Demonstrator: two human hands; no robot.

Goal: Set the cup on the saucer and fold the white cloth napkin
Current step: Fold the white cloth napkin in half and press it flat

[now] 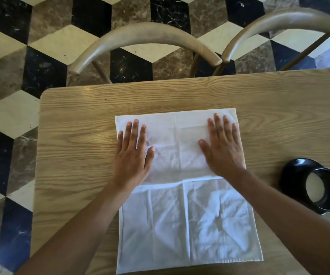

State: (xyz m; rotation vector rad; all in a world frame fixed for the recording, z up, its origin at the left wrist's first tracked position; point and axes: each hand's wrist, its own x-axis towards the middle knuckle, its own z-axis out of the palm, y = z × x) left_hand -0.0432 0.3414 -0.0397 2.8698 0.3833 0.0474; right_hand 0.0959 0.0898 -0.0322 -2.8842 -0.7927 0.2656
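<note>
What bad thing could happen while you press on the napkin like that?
The napkin already looks wrinkled near you, so pressing might set crooked creases. Its near edge hangs at the table edge and could slide off. The right hand works fairly close to the cup, so an elbow swing might bump it.

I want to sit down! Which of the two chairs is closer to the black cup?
The chair on the right, the one farther toward the table's right end. The black cup sits on that same right side, while the other chair faces the napkin's left part.
</note>
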